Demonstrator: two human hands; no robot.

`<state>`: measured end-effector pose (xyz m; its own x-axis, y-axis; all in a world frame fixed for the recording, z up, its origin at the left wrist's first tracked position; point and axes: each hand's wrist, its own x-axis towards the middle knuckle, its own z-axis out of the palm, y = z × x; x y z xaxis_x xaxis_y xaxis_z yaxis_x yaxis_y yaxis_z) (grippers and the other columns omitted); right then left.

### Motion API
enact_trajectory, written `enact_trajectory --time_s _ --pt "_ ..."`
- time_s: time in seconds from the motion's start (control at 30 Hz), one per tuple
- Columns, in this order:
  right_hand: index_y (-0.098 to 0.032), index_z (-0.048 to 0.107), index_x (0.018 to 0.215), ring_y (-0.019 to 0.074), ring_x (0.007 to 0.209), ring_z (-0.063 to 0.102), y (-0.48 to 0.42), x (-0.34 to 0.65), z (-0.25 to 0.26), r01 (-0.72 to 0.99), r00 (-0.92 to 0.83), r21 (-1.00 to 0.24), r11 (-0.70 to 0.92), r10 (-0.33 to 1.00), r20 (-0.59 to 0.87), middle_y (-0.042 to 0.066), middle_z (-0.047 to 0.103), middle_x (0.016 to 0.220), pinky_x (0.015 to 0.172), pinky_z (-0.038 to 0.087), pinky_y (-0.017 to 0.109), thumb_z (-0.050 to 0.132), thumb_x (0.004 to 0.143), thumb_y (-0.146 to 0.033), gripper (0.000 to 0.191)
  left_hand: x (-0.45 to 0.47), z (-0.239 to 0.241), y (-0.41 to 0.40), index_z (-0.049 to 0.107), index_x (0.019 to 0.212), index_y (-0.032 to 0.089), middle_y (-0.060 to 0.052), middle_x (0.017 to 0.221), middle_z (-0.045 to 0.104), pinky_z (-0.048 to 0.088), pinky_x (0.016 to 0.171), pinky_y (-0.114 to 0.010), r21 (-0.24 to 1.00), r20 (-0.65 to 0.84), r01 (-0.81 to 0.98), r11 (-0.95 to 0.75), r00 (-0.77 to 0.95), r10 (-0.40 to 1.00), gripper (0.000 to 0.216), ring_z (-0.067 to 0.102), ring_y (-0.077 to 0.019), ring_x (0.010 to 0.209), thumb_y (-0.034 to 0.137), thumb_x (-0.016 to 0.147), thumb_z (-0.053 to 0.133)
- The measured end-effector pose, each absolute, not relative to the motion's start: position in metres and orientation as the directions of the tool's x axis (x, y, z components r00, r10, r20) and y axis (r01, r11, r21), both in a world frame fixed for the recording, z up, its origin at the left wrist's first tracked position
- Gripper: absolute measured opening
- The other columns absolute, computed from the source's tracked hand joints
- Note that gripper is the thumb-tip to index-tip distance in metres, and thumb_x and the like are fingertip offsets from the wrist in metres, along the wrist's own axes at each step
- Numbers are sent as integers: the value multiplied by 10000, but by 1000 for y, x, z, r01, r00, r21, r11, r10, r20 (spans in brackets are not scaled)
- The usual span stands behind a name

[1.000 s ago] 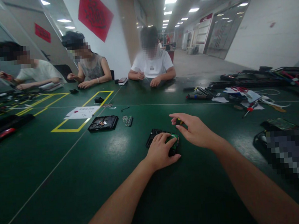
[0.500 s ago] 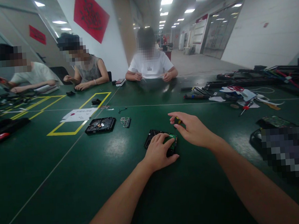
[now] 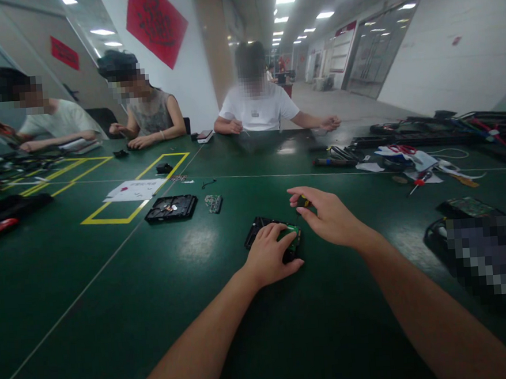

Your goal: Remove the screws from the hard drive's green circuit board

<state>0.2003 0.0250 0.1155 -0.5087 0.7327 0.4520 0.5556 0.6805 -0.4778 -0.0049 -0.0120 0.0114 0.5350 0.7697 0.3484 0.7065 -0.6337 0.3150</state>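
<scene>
A black hard drive (image 3: 256, 229) with a green circuit board lies on the green table (image 3: 114, 314) in front of me. My left hand (image 3: 270, 261) rests on top of it, fingers curled over its near edge, holding it down. My right hand (image 3: 329, 216) hovers just right of the drive, its thumb and fingers pinched round a small screwdriver (image 3: 304, 204) with a yellow and black handle, the tip pointing down at the drive's far right corner.
Another opened hard drive (image 3: 171, 208) and a small circuit board (image 3: 214, 203) lie to the left by a yellow taped rectangle (image 3: 120, 219) with a paper sheet. Three people sit across the table. Tools, cables and paper clutter the right side (image 3: 407, 161).
My hands have hardly moved on the drive. The person opposite in the white shirt has stretched one arm out to the right along the table.
</scene>
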Motion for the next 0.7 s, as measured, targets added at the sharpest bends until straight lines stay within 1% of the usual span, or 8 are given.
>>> enact_trajectory --time_s 0.2,0.57,0.7 --pt "-235 573 1366 231 1060 687 24 199 116 555 -521 -477 682 732 439 78 718 1165 957 538 430 537 918 -88 472 -5 15 -14 597 1423 259 -120 1391 556 374 1164 -545 292 339 721 -629 537 772 684 483 -358 1332 580 835 735" --pt "-227 556 1380 225 1060 679 26 201 116 566 -516 -482 669 743 426 77 709 1162 965 524 420 529 933 -97 466 -4 14 -14 583 1432 281 -107 1412 545 362 1173 -553 305 339 716 -628 534 774 687 476 -358 1346 573 832 747" --pt "-220 546 1383 220 1043 683 29 203 115 577 -503 -484 658 753 424 80 710 1180 961 525 418 530 941 -106 456 -5 14 -13 579 1437 272 -114 1403 549 365 1167 -555 312 337 712 -629 537 774 691 482 -361 1336 576 837 739"
